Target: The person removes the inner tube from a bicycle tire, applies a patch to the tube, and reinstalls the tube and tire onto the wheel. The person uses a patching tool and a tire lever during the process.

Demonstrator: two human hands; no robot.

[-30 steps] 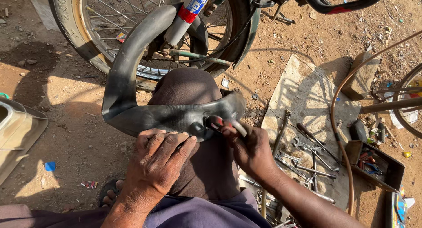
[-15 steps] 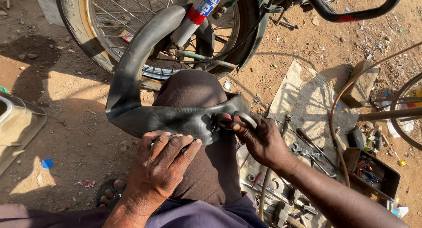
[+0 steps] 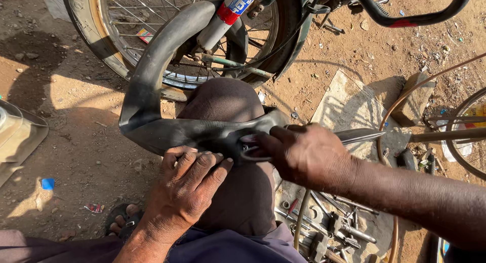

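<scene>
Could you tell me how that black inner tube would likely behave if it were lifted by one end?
The inner tube is probably floppy: it drapes flat over the knee and bends sharply. It looks light, held by the left hand alone. Rubber likely grips rather than slips.

Two hands, one inner tube (black), one wheel.
</scene>
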